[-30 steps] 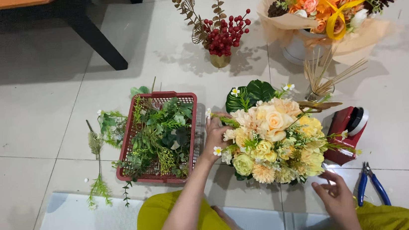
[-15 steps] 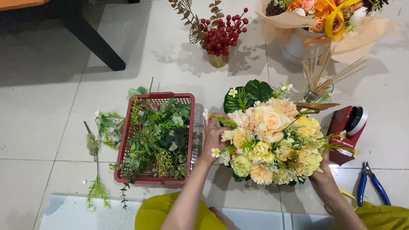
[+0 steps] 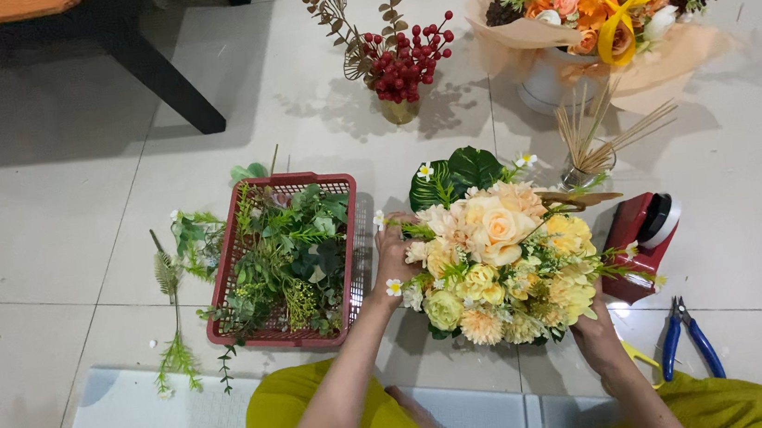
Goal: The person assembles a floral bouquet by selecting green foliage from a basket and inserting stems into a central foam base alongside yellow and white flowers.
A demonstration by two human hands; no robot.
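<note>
My right hand (image 3: 598,337) has moved from the floor onto the yellow-peach flower arrangement (image 3: 498,263), cupping its lower edge, left hand (image 3: 393,257) still flat against its side, beside the red plastic mesh basket (image 3: 285,260).

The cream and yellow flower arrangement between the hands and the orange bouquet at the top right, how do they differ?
The cream and yellow arrangement is pale, with peach and yellow blooms; the orange bouquet is vivid orange with a yellow ribbon. The arrangement shows no wrapping and is touched by the left hand and right hand; the bouquet sits wrapped in peach paper, untouched. Both stand on the tiled floor and mix flowers with greenery.
</note>
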